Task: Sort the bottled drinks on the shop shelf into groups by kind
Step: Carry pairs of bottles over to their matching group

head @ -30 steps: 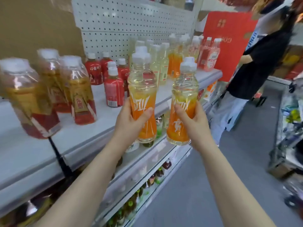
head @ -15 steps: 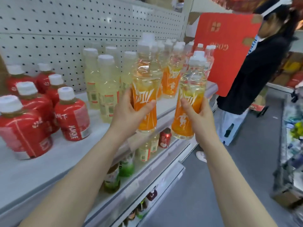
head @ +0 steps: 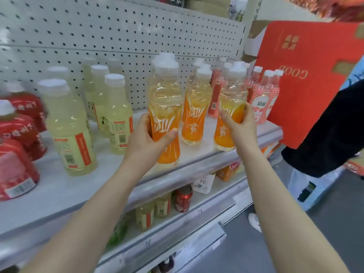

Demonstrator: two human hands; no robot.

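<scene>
Head view: my left hand [head: 146,138] grips one orange-labelled clear plastic bottle [head: 166,107]; my right hand [head: 240,125] grips a second orange bottle [head: 232,95], both at the front edge of the white metal shelf [head: 206,154].

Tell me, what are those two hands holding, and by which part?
Each grips an orange-labelled drink bottle round its labelled middle: the left hand holds the left bottle, the right hand the right bottle.

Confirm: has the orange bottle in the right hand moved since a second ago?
Yes. The right-hand bottle went from beyond the shelf edge in over it, beside a standing orange bottle.
</scene>
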